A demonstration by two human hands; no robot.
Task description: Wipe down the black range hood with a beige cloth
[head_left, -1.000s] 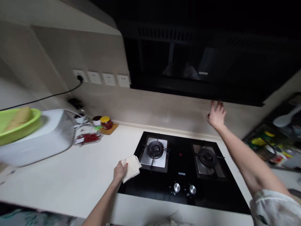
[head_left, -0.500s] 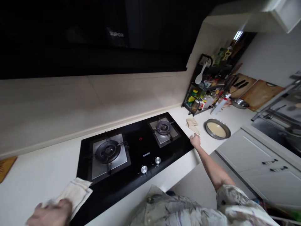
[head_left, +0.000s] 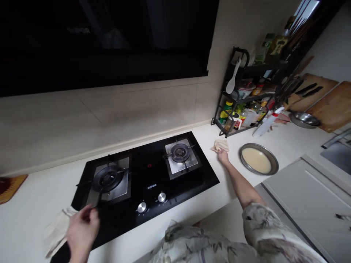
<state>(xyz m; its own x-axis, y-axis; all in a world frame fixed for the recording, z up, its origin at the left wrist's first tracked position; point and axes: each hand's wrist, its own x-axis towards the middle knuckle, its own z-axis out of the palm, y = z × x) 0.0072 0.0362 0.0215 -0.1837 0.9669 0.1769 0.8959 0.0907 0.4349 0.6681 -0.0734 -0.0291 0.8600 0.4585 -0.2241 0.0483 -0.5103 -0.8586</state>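
At the lower left, my left hand (head_left: pixel 83 230) is over the front left corner of the black gas stove (head_left: pixel 128 219), fingers curled in. A folded off-white cloth (head_left: pixel 56 232) trails from the hand's left side, its outer edge blurred. The exact grip is hidden behind the hand. Stretched out to the far side, my right hand (head_left: pixel 223 156) closes on a bunched beige cloth (head_left: pixel 221 145) lying on the white counter beside the stove. Just right of that hand stands a round metal pan (head_left: pixel 274 166) with pale cream-coloured liquid inside.
Two burners (head_left: pixel 180 152) and two silver knobs (head_left: pixel 142 207) are on the stove. A dark range hood (head_left: pixel 109 65) hangs above. At the right are a black spice rack (head_left: pixel 227 95), a white spray bottle (head_left: pixel 267 124), a metal bowl (head_left: pixel 305 119) and cutting boards (head_left: pixel 330 106).
My left hand has moved from the cloth's near left side to its right, over the stove corner. My right hand has left the stove's edge and taken hold of the beige cloth.
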